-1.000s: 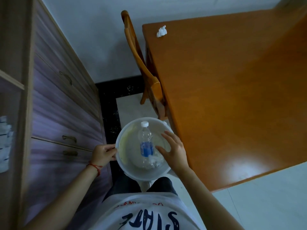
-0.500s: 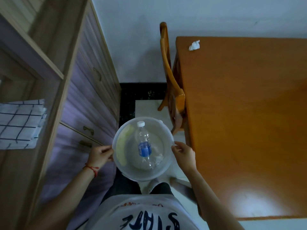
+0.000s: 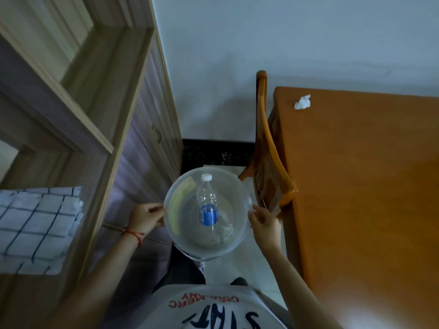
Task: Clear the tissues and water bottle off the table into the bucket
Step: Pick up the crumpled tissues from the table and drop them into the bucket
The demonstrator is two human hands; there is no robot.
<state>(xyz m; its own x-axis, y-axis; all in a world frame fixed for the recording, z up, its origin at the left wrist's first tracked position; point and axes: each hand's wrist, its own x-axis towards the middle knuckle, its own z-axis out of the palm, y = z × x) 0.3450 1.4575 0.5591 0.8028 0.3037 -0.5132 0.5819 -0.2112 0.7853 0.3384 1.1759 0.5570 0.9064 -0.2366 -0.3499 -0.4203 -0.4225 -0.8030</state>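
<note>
A person holds a round, see-through bucket (image 3: 240,191) out in front of their body, over the floor. The left hand (image 3: 146,218) is closed on the left side of the rim. Its fingers are curled around the edge. There is a red string (image 3: 133,235) on that wrist. The right hand (image 3: 263,222) grips the right side of the rim, with the thumb and fingers pinched on the edge.

The bottle (image 3: 207,205) lies inside the bucket, right between the two hands. It has a white cap and a blue label. The cap points away from the person, and the bottom end is nearer to them. Neither hand touches the bottle.

A crumpled tissue (image 3: 224,232) sits in the bottom of the bucket too, just beside the low end of the bottle, on the right-hand side.

One more tissue (image 3: 302,103) is on the table (image 3: 368,186). It lies near the far left corner, well away from both hands and the bucket.

The table is on the person's right. A wooden chair (image 3: 268,162) is pushed in at the table's side, close to the right hand. A cupboard (image 3: 71,129) stands on the left, with a checked cloth (image 3: 35,229) on a shelf.
</note>
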